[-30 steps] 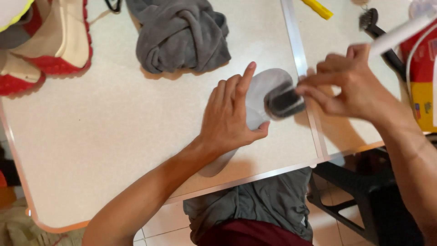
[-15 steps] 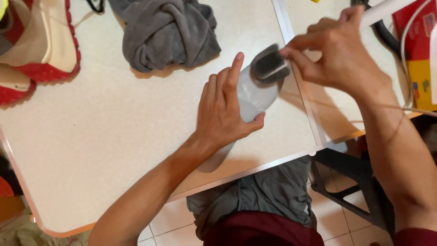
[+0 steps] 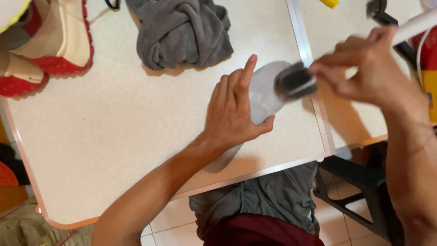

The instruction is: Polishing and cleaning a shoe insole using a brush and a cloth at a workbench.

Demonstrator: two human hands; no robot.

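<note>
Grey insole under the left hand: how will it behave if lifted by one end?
The insole looks thin and lies flat on the table, so it would probably flex and droop. The left hand pins it while the right hand works a brush on it, which suggests it is light and slides easily. Unlikely to roll.

One package-like thing is showing, and only in part: a red and yellow container [image 3: 429,68] is standing at the far right edge of the view, beyond the right side of the bench [image 3: 114,136]. Its upper part is showing red and its lower part yellow, with a thin white cord curving across its face. The right hand [image 3: 368,68] and a white tube are covering much of it, so its full shape is not showing, and any print on it is too small and blurred to make out. No other labels, signs or screens are showing.
</note>
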